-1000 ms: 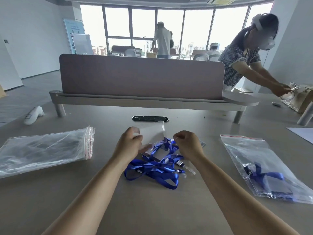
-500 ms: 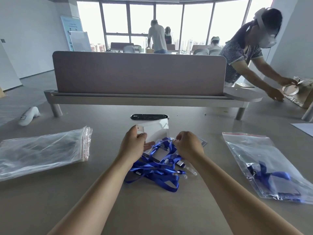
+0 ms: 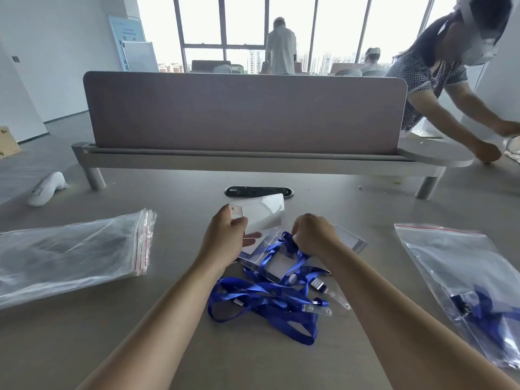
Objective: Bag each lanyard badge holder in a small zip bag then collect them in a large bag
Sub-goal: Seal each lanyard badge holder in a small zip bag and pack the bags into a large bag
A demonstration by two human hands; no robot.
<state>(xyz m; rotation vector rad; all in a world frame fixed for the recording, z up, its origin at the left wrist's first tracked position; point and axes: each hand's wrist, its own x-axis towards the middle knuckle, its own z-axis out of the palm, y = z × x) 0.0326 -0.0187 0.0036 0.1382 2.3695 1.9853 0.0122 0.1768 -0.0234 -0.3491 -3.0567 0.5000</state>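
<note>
1. Left hand [image 3: 225, 239], centre of frame: fingers and thumb clamped on the left edge of a clear badge holder [image 3: 260, 215]. The holder is raised off the table [image 3: 351, 209] and tilted, with its far end toward the black cable slot [image 3: 259, 191].
2. Right hand [image 3: 315, 235], just right of centre: knuckles face the camera and the fingers are curled down into the pile. A blue strap loop lies at the fingertips. Cannot tell whether they pinch it, as the fingers are hidden.
3. Lanyards [image 3: 267, 298]: a tangled blue heap, centre to lower centre, between the two forearms. Clear holders and clips are mixed in, and one more clear holder [image 3: 350, 239] lies flat just right of the right hand.
4. Small zip bags [image 3: 73, 249]: a flat stack at left of frame, with the red-lined zip edges toward the centre, well apart from the hands.
5. Large bag [image 3: 450, 257]: lies flat at right of frame, red zip line at the far end. Bagged blue lanyard [image 3: 491, 319] visible inside, near the lower right.
6. Background: grey divider panel [image 3: 244, 114] across the upper middle; white controller [image 3: 46, 188] at upper left; another person [image 3: 433, 80] leaning over at upper right.
</note>
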